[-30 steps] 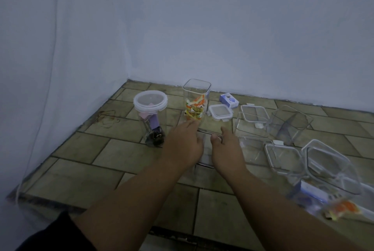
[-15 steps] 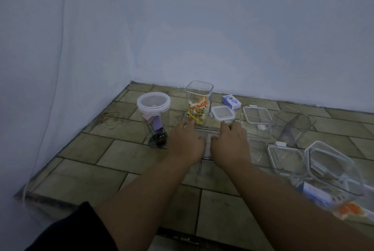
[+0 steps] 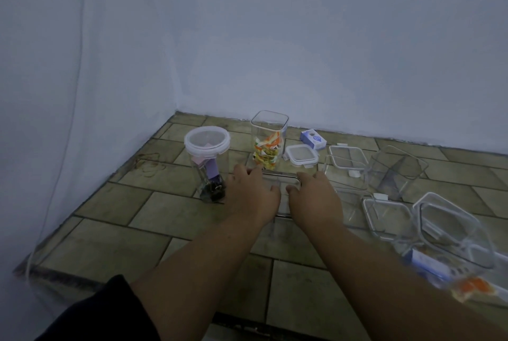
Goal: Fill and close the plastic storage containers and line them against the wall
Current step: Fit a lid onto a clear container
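Note:
A clear rectangular container [image 3: 275, 226] stands on the tiled surface in the middle, its lid rim [image 3: 280, 174] showing between my hands. My left hand [image 3: 253, 195] and my right hand [image 3: 313, 198] lie palm down on that lid, fingers curled over its far edge. Just behind stands a tall open square container [image 3: 268, 145] holding colourful packets. To the left stands a round jar [image 3: 206, 141] with a white lid on, dark and purple items inside. A small square lid [image 3: 301, 156] lies beside the tall container.
A blue box [image 3: 313, 138] lies by the back wall. On the right are a rectangular lid [image 3: 347, 158], an empty tilted container [image 3: 395, 170], another lid [image 3: 384, 214], a large clear container [image 3: 450, 228] and an orange packet [image 3: 472, 287]. Rubber bands [image 3: 149, 165] lie near the left wall.
Both hands have slid forward along the lid and drawn closer together. The other containers have stayed where they were.

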